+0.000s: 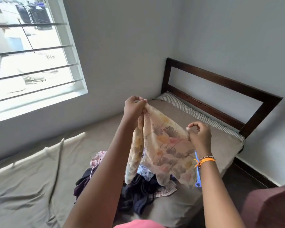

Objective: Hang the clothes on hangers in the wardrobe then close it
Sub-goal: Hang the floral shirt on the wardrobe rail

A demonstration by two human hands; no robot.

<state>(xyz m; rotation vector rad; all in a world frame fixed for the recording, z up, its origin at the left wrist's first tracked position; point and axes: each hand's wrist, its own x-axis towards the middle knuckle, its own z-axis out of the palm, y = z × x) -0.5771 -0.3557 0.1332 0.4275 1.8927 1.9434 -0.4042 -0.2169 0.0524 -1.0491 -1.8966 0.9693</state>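
Note:
A thin peach floral garment [163, 145] hangs stretched in the air between my hands, above the bed. My left hand [133, 107] pinches its upper corner. My right hand [199, 135] grips its other top edge, lower and to the right. Under the garment a pile of clothes [138, 193] lies on the bed: dark pieces, a pink patterned one and a striped one. A blue plastic hanger [198, 175] shows behind the garment's right edge, mostly hidden. No wardrobe is in view.
The bed [39, 170] has a wrinkled beige sheet and a dark wooden headboard [220, 81] against the right wall. A barred window [31, 51] fills the left wall. Dark floor [237, 178] runs along the bed's right side.

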